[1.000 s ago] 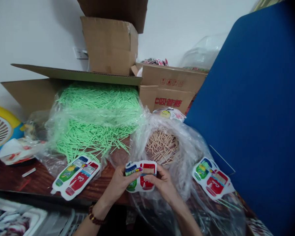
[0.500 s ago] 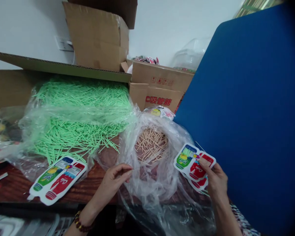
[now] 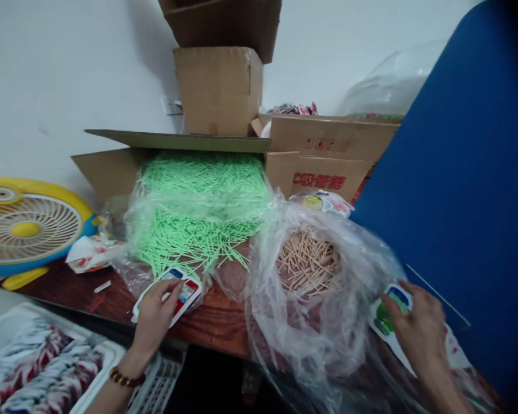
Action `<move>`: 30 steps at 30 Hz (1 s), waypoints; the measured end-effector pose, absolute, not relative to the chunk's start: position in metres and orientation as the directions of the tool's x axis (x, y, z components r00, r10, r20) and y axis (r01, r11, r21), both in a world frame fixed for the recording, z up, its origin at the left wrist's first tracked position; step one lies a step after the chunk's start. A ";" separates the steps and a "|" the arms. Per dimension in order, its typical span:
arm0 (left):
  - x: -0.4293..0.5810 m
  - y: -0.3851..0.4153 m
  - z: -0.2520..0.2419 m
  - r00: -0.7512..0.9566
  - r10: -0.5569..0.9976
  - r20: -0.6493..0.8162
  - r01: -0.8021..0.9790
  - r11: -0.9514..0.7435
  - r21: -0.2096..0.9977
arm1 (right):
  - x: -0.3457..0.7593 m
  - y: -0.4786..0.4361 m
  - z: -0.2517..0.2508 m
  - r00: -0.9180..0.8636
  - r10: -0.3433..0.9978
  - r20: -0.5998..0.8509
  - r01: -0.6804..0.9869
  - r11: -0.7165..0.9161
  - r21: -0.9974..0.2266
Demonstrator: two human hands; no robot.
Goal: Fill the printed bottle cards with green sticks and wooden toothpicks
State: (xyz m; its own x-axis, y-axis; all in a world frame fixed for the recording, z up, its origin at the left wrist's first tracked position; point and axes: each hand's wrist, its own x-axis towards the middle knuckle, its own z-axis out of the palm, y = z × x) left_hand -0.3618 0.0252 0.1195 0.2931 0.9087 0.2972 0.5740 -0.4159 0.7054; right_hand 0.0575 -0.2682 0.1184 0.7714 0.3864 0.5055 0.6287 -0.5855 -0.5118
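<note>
While the left hand (image 3: 155,313) is being laid on a bottle-printed card (image 3: 182,290) at the wooden table's (image 3: 216,322) front edge, just below the green sticks (image 3: 198,213), its fingers are being kept loosely spread and flat. A second printed card (image 3: 386,316) is being covered by the right hand (image 3: 416,333), fingers curled, a grip not being discernible, beside the clear bag (image 3: 328,333) of wooden toothpicks (image 3: 306,261).

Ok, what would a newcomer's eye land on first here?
The heap of bright green sticks at centre, and the big blue panel filling the right side. Nearer, the left hand rests on a printed card on the table, and the right hand lies on a second card beside the wooden sticks.
</note>
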 end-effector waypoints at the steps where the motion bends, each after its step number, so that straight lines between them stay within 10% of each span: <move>1: -0.373 0.034 0.115 0.295 0.894 0.337 0.641 -0.447 0.624 | 0.045 -0.248 0.129 0.687 0.472 0.553 0.727 -0.467 -0.504; 8: -0.395 0.057 0.098 0.290 0.917 0.275 0.911 -0.352 0.213 | -0.082 -0.086 0.187 0.088 0.887 0.454 0.773 0.227 -0.593; 15: -0.410 0.078 0.090 0.273 0.932 0.240 0.906 -0.333 0.261 | -0.114 0.034 0.153 0.013 0.989 0.146 0.875 0.059 -0.480; 30: -0.418 0.097 0.092 0.285 0.938 0.196 0.781 -0.346 0.520 | -0.179 0.128 0.136 -0.082 0.994 0.075 0.979 0.094 -0.182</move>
State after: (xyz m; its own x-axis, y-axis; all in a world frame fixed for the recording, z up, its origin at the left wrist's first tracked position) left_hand -0.4177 0.0969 0.0921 0.2850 0.9382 0.1963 0.7807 -0.3460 0.5204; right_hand -0.1789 0.1281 0.1365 -0.0819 0.9938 0.0747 0.9789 0.0943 -0.1815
